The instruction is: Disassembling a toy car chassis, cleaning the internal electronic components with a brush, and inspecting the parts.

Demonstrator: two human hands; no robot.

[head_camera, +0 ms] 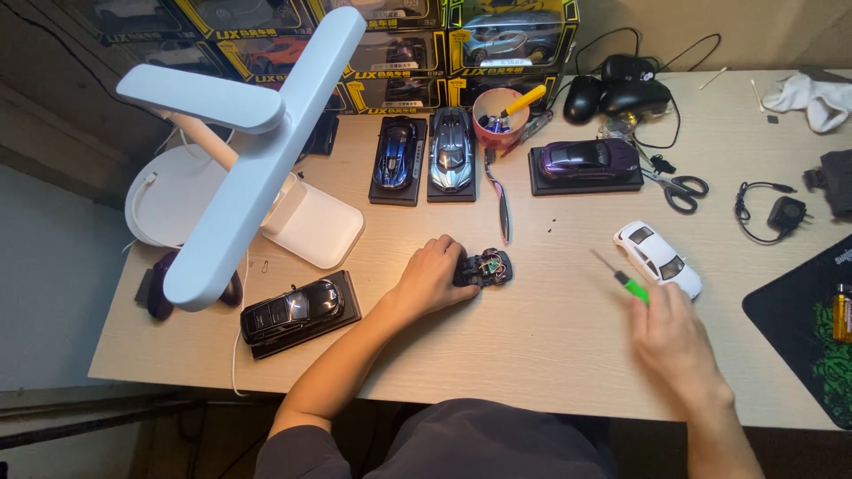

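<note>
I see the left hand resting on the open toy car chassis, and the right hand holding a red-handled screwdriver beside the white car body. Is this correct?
Not quite: the head view shows the screwdriver in the right hand has a green handle, not red. The rest holds: the left hand rests on the open toy car chassis, and the white car body lies beside the right hand.

Both arms bare from approx. the elbow down; no watch, rings or gloves on left hand (pixel 433 277) or right hand (pixel 676 335). Dark grey short sleeve (pixel 297 451) w/ soft folds shows at 7 o'clock, covering left upper arm. Dark grey fabric at 6 o'clock, prob. same shirt or lap. Right sleeve out of view.
</note>
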